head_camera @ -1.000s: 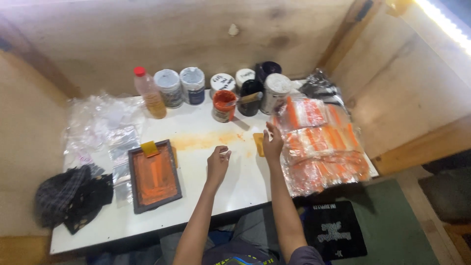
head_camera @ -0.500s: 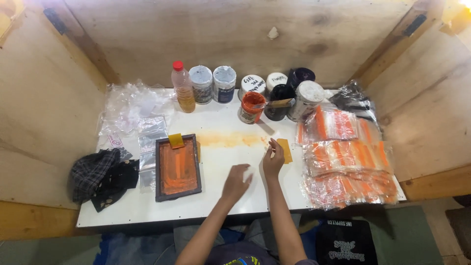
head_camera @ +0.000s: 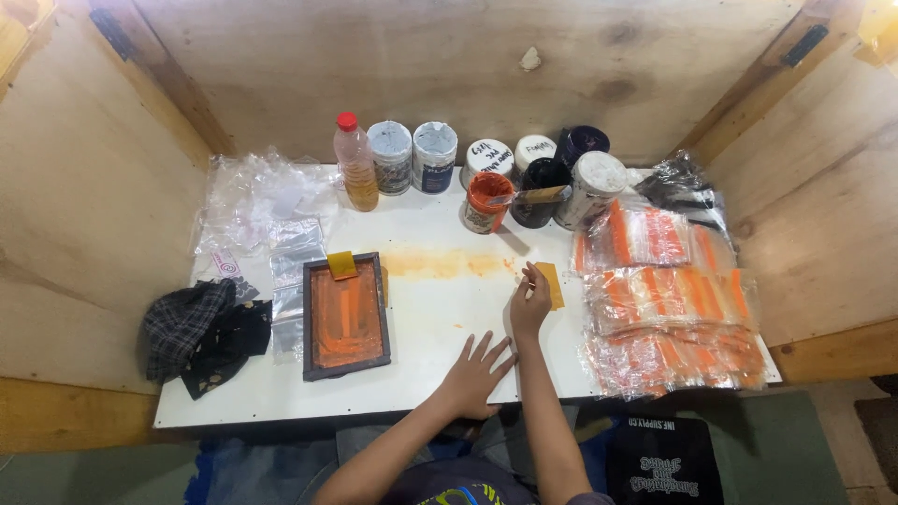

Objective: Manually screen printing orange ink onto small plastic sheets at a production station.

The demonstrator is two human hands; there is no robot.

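My right hand (head_camera: 529, 304) covers part of the yellow card (head_camera: 552, 285) under its fingertips; whether they pinch it, I cannot tell. Both my forearms are cut off by the bottom edge.

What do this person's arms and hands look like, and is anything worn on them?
Both forearms are bare, with no sleeves showing on them. The left hand and the right hand wear no gloves, and I can make out no rings, watch or bracelet at this size. Lower down, a dark shirt with a bright print shows.
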